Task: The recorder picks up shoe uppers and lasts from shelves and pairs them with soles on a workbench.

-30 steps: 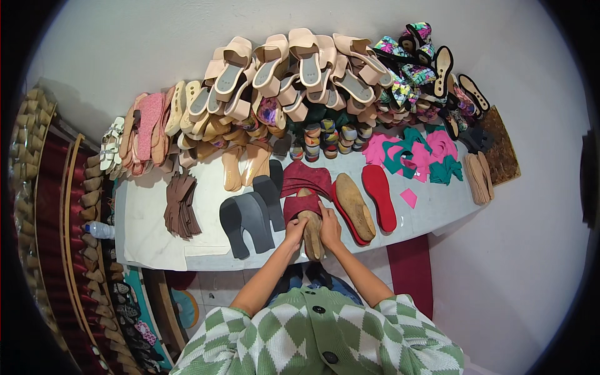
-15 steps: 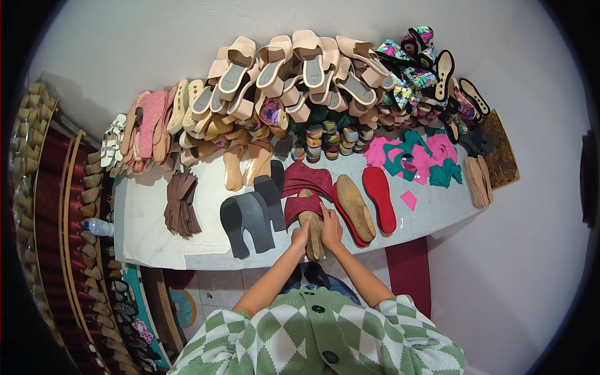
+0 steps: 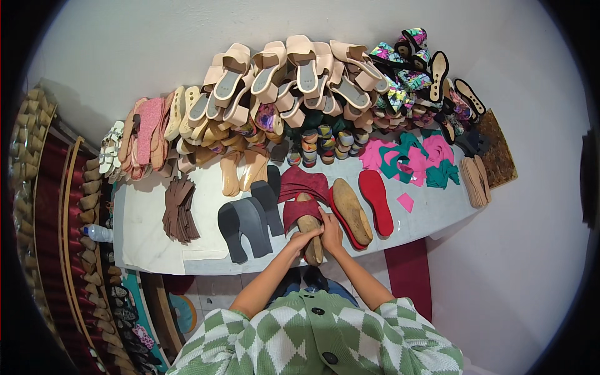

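Close to the table's front edge, my left hand is closed around a brown shoe last, its fingers reaching across the top toward the other hand. A dark red shoe upper wraps over the toe half of the last. On the right side, my right hand grips the last and the edge of the upper. Just beyond lie more dark red upper pieces. Beside my right hand, another last rests on a red sole, with a separate red insole further right.
Grey heeled soles stand left of my hands, near brown strips. Beige heeled sandals are piled along the wall. Pink and green scraps lie at the right. Lasts fill a rack on the left, with a plastic bottle.
My left hand has shifted rightward across the last, its fingers now meeting my right hand. The whole view has moved slightly; the last stays in my grip.
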Motion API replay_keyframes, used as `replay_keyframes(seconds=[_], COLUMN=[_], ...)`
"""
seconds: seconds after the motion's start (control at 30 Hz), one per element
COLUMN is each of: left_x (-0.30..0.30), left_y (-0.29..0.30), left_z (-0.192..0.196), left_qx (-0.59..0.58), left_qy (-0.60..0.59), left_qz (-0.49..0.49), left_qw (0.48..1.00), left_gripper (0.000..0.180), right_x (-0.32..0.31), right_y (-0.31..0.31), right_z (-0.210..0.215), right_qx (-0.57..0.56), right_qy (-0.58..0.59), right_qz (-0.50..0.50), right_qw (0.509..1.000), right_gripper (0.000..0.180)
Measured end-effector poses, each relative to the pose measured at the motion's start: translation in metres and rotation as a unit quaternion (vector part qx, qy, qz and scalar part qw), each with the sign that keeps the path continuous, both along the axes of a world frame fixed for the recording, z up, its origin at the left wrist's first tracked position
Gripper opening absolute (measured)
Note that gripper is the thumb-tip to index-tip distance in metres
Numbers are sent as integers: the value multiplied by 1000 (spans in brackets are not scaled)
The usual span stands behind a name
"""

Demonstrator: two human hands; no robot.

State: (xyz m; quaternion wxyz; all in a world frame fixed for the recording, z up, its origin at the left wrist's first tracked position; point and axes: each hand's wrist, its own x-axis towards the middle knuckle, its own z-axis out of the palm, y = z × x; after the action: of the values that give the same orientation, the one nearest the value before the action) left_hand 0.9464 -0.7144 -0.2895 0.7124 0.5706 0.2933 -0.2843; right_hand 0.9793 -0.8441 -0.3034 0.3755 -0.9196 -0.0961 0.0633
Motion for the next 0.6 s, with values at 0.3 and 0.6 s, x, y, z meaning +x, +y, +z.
replay_keyframes(seconds=[0.3, 0.6], left_x=[-17, -32], left_y=[-2, -6], left_z=[-6, -9], left_qx=[-6, 29], left_qy=[-97, -232], left_qz=[13, 43], left_qw=[995, 971], left_gripper=[63, 55], right_x=[-14, -27], right_y=[3, -1], right_z=[5, 19], right_qx=[-22, -51], right_qy=[-65, -114], right_qz=[-37, -57], right_qw=[997, 991], right_gripper=[63, 62])
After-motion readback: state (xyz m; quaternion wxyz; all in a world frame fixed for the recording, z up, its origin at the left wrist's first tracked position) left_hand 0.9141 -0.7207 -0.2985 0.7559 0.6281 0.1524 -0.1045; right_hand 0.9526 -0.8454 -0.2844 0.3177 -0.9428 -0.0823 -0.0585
